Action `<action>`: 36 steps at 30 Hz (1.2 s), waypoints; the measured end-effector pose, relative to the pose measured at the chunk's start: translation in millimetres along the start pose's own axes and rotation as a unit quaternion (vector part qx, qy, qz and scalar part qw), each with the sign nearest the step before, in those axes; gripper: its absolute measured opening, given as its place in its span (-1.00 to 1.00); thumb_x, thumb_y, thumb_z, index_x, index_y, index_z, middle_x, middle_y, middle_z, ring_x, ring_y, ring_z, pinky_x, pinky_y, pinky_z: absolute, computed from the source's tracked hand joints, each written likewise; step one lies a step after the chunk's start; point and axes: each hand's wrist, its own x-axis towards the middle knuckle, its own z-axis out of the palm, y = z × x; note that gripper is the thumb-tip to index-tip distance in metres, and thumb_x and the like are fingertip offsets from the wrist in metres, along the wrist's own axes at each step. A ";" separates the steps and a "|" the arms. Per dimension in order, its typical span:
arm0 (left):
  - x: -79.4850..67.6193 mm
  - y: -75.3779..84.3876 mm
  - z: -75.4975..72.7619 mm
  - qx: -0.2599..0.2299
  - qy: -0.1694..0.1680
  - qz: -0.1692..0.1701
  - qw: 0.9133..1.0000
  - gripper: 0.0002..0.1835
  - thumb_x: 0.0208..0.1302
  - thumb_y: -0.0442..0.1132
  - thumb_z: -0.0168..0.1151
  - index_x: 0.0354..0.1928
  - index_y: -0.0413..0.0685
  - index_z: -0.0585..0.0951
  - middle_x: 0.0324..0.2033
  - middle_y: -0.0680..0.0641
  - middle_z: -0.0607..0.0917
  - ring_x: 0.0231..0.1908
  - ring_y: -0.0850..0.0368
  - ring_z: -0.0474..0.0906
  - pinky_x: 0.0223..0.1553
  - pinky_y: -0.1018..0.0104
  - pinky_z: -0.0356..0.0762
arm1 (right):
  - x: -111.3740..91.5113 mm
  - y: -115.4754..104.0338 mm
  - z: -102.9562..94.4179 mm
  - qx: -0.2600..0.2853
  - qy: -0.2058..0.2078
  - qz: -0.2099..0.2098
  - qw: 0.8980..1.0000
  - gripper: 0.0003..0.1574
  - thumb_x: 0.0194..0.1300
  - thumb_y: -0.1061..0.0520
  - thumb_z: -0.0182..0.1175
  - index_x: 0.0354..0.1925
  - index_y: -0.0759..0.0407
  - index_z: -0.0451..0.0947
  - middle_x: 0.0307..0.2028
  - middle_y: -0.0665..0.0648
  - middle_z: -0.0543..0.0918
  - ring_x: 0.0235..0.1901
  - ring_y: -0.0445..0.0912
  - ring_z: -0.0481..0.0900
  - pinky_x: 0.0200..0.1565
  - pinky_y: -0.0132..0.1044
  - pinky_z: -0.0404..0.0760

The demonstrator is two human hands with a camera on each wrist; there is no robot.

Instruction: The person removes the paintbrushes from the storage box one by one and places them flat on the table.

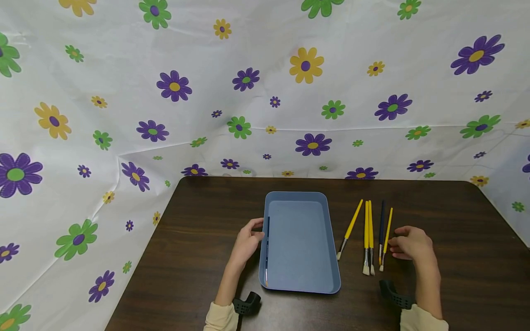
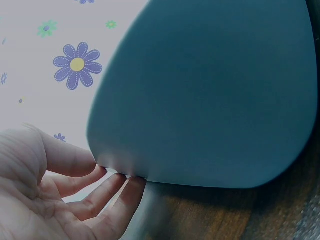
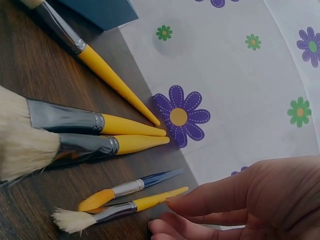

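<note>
A shallow blue-grey tray [image 1: 300, 243] stands on the dark table. A thin dark-handled brush [image 1: 267, 248] lies inside it along its left side. My left hand [image 1: 246, 241] touches the tray's left side with its fingertips; in the left wrist view these fingers [image 2: 95, 200] look nearly straight. Right of the tray, my right hand [image 1: 414, 243] rests with loosely bent fingers beside a small yellow-handled brush [image 1: 388, 230]. Its thumb [image 3: 200, 200] appears at that handle's end in the right wrist view; contact is unclear. A dark-blue brush [image 1: 381, 230] lies just left of it.
Two wide yellow-handled brushes [image 1: 366, 230] lie side by side on the table [image 1: 198, 230]. Another yellow-handled brush [image 1: 354, 220] slants near the tray's right edge, its bristles close to the tray. A flower-patterned sheet [image 1: 265, 105] hangs behind the table.
</note>
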 end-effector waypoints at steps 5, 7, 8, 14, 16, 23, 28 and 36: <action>-0.8 0.1 -0.6 -0.001 0.000 -0.002 1.000 -0.51 0.41 -0.42 0.10 0.37 -0.35 0.47 0.20 -0.36 0.57 0.01 -0.20 0.63 -0.15 0.03 0.65 | 0.7 0.6 -0.5 -0.021 0.003 -0.010 1.000 -0.43 0.40 0.38 0.10 0.23 0.76 0.21 -0.44 0.13 0.69 -0.52 -0.14 0.67 -0.40 -0.21 0.72; -0.2 -1.2 -0.8 0.001 0.000 -0.003 1.000 -0.51 0.40 -0.43 0.10 0.36 -0.33 0.49 0.19 -0.35 0.58 0.01 -0.18 0.64 -0.15 0.06 0.66 | 1.1 0.8 -0.4 -0.026 0.006 -0.012 1.000 -0.44 0.41 0.37 0.10 0.22 0.76 0.22 -0.45 0.13 0.69 -0.51 -0.14 0.67 -0.39 -0.20 0.73; 0.1 -1.7 -0.8 0.002 0.000 -0.005 1.000 -0.51 0.40 -0.43 0.10 0.36 -0.32 0.49 0.19 -0.34 0.59 0.01 -0.17 0.64 -0.15 0.07 0.66 | 1.3 0.7 -0.3 -0.028 0.007 -0.012 1.000 -0.45 0.42 0.36 0.09 0.21 0.76 0.23 -0.45 0.14 0.69 -0.51 -0.14 0.67 -0.39 -0.20 0.73; 0.4 -2.4 -1.0 0.001 0.001 -0.009 1.000 -0.51 0.40 -0.43 0.10 0.36 -0.32 0.49 0.19 -0.34 0.59 0.01 -0.17 0.64 -0.14 0.05 0.66 | 1.0 0.0 -0.1 -0.032 0.019 -0.019 0.999 -0.48 0.48 0.31 0.03 0.18 0.76 0.26 -0.44 0.18 0.68 -0.51 -0.14 0.67 -0.40 -0.21 0.72; -0.2 -1.7 -0.9 0.000 0.002 -0.007 1.000 -0.50 0.40 -0.42 0.11 0.36 -0.33 0.48 0.19 -0.35 0.58 0.01 -0.19 0.64 -0.14 0.02 0.65 | 0.6 -0.8 -0.1 -0.033 0.023 -0.023 0.999 -0.48 0.50 0.29 0.02 0.18 0.76 0.26 -0.44 0.18 0.68 -0.51 -0.15 0.66 -0.41 -0.22 0.72; -0.4 0.4 1.4 0.007 0.007 -0.009 1.000 -0.51 0.41 -0.45 0.07 0.36 -0.40 0.46 0.20 -0.41 0.56 0.03 -0.29 0.62 -0.10 -0.11 0.63 | -0.3 -3.6 2.1 -0.033 0.031 -0.029 0.999 -0.45 0.53 0.26 0.00 0.21 0.76 0.25 -0.45 0.16 0.68 -0.52 -0.17 0.66 -0.41 -0.24 0.72; -9.5 18.6 2.1 0.009 0.009 -0.010 1.000 -0.52 0.39 -0.51 0.04 0.34 -0.46 0.46 0.19 -0.46 0.55 0.04 -0.36 0.61 -0.07 -0.15 0.63 | -0.2 -3.9 3.7 -0.037 0.037 -0.027 0.998 -0.47 0.54 0.25 0.00 0.19 0.75 0.27 -0.46 0.18 0.67 -0.53 -0.16 0.66 -0.42 -0.23 0.72; -19.2 37.3 -0.3 -0.002 0.003 0.008 1.000 -0.53 0.38 -0.52 0.04 0.31 -0.53 0.44 0.16 -0.50 0.54 0.00 -0.37 0.62 -0.14 -0.06 0.66 | -0.6 -5.8 4.7 -0.039 0.039 -0.029 0.998 -0.47 0.55 0.25 0.00 0.19 0.75 0.27 -0.44 0.19 0.67 -0.53 -0.17 0.65 -0.42 -0.24 0.71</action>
